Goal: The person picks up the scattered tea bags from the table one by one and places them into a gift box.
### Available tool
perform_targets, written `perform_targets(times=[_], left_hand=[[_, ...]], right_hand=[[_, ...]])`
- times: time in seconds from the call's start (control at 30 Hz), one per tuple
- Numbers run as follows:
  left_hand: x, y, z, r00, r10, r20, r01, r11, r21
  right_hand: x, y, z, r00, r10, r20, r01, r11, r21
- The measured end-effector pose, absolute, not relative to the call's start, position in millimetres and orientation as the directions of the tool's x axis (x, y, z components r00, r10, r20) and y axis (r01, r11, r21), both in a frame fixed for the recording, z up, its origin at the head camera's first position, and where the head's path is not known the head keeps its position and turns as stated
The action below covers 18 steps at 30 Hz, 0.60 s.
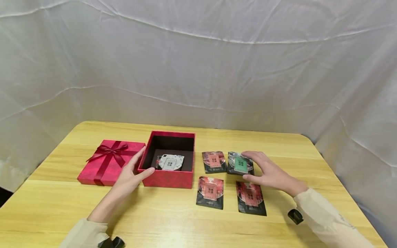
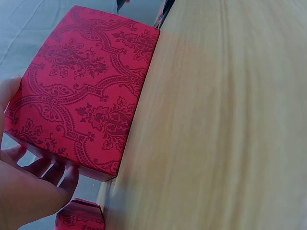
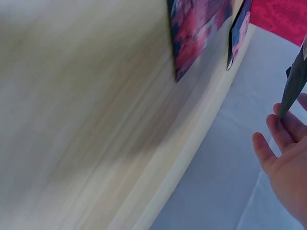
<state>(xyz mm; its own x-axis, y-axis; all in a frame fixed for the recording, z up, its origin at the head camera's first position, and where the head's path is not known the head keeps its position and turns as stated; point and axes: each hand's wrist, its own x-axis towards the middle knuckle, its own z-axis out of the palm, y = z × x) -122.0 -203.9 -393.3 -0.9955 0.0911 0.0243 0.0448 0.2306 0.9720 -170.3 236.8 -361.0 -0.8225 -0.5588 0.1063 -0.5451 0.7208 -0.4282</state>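
Note:
My left hand [image 1: 131,174] grips the near left corner of an open red gift box [image 1: 169,179], thumb at the front rim and fingers along the left side. The left wrist view shows the patterned box wall [image 2: 84,93] with bent fingers against it. Inside the box lies a white tea packet [image 1: 170,162], with a darker edge behind it. My right hand [image 1: 266,172] pinches the right side of a green-labelled tea packet [image 1: 240,163]. In the right wrist view the packet [image 3: 295,81] stands tilted against the fingertips; the thumb is hidden there.
A red lid [image 1: 88,170] with a ribbon bow lies left of the box. Red-labelled tea packets lie on the wooden table: one beside the green packet [image 1: 214,162], one nearer the front [image 1: 210,193], one below the right hand [image 1: 251,198]. A pale curtain [image 1: 217,69] hangs behind.

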Motion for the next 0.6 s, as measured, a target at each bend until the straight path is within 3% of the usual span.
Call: perform_targets(times=[0.6], left_hand=[[-122, -204, -394, -0.995, 0.096, 0.022, 0.042, 0.217, 0.975]], right_hand=[[-162, 218, -350, -0.790, -0.593, 0.157, -0.598, 0.688, -0.411]])
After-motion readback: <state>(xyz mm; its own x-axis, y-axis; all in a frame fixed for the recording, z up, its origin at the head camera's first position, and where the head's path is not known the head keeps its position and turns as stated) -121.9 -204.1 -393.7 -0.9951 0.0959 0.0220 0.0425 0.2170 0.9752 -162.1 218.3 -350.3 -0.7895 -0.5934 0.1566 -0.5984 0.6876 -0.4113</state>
